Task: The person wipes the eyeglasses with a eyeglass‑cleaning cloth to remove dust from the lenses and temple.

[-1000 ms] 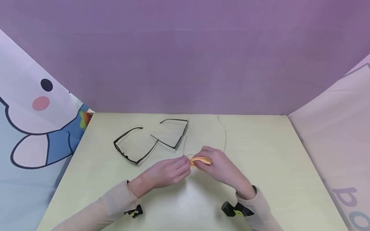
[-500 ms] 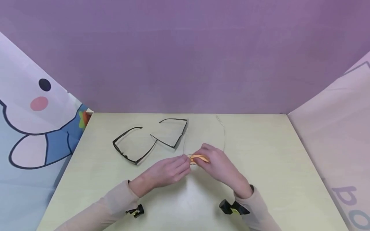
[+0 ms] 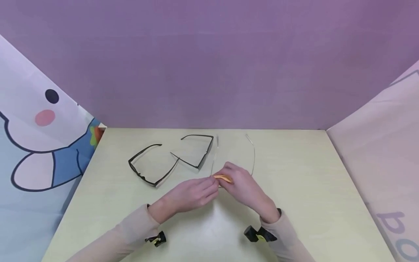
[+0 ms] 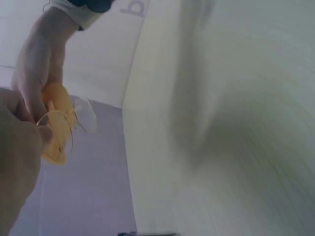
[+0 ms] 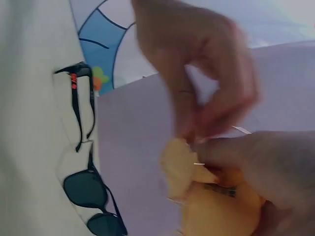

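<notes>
A pair of thin wire-rimmed eyeglasses is held up over the table, temples unfolded and pointing away in the head view. My left hand pinches its left side at the rim. My right hand grips a folded orange cloth against the same left lens, close to the left fingertips. In the right wrist view the cloth carries a small dark print and covers much of the lens. The right lens shows bare in the left wrist view; the fingers hide part of the frame.
Black-framed glasses lie unfolded on the pale table, left of the hands. Just beyond them are dark-lensed sunglasses, their temple tip near the first pair. A purple backdrop rises behind the table; printed cloth sides flank it.
My right hand has slid a little left with the cloth, toward the left fingertips. The eyeglasses' left temple has shifted slightly right. Both pairs on the table stay put.
</notes>
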A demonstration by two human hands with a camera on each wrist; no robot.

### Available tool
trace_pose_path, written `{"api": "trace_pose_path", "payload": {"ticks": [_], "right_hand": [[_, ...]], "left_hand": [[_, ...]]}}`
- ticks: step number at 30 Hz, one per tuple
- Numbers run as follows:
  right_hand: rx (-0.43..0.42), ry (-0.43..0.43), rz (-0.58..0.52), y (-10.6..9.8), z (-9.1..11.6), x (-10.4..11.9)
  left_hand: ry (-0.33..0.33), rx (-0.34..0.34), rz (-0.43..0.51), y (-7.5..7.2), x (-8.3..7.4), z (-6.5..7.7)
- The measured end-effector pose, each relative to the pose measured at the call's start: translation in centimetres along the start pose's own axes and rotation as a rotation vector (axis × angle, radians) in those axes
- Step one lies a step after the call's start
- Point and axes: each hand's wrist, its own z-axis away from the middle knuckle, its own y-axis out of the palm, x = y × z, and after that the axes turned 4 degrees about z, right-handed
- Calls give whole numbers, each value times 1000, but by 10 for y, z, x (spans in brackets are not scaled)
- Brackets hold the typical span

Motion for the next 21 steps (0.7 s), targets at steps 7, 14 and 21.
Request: {"api": "trace_pose_path", "payload": {"ticks": [7,14,21], "right_hand": [[140,-50,-12,-17,5,-6],[181,-65,-57,-25,10,-10],[187,-77,-90,-29,15,-11]], "left_hand": [[-3,-20,41,2,-4,-2],[9,-51,40,-2,-6,-8],[17,-59,36,-5,-8,-11]]}}
